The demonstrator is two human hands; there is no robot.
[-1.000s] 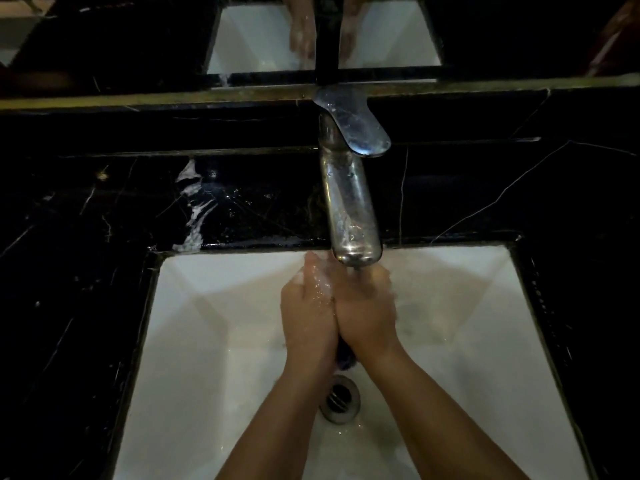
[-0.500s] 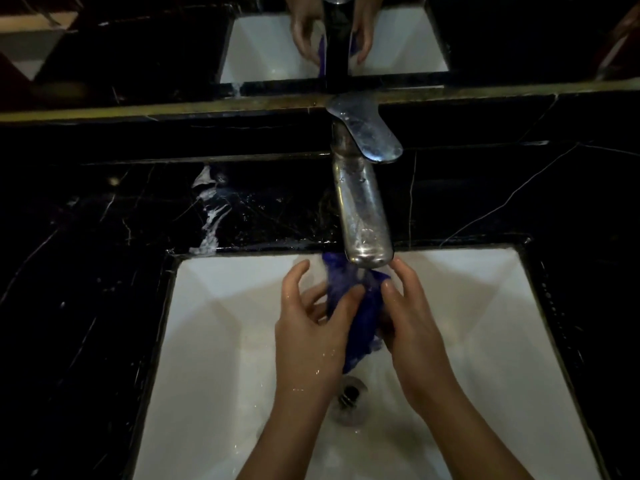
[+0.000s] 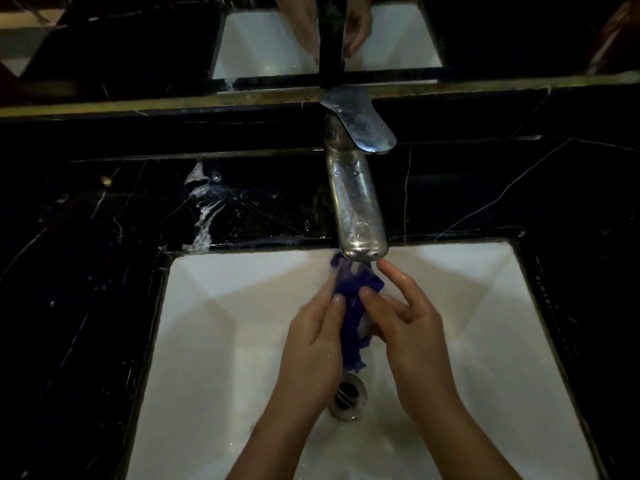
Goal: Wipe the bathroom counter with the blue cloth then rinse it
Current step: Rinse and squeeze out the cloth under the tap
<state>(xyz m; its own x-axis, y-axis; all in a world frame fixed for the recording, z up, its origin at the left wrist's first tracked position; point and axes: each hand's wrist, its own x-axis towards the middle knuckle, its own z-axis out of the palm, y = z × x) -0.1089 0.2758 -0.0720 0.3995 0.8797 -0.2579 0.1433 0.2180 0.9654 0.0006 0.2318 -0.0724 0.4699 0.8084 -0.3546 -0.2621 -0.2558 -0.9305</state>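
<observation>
Two bare hands over basin, one cloth between them. Left hand [image 3: 313, 344] on cloth's left side, thumb and fingers curled round it, thumb tip pressed on front of fabric. Right hand [image 3: 412, 327] on cloth's right side, thumb pinching fabric near its upper part; index finger stretched out straight toward spout tip, not on cloth; other fingers bent behind fabric. Wet, bunched dark-blue cloth [image 3: 353, 306] held as a narrow strip, long axis running from spout end down toward drain: top edge just under and touching spout mouth, ragged lower tail hanging free below both palms, just above drain. Both wrists wet, glistening. One round metal drain [image 3: 347, 398] directly below cloth tail, at basin bottom, partly hidden by left wrist. One square white ceramic sink [image 3: 221, 327], sloped walls, water sheen near drain. One spotted chrome tap [image 3: 358, 206], spout reaching out over back rim of sink, flat lever handle on top turned to the right. Water stream itself too faint to tell. Black marble counter with white veins [image 3: 86, 271] round sink on three sides; one white foamy smear [image 3: 204, 216] behind sink's back-left corner, droplets beside it. Mirror [image 3: 388, 39] along back wall, gold trim strip at base, reflecting sink, tap and both hands.
</observation>
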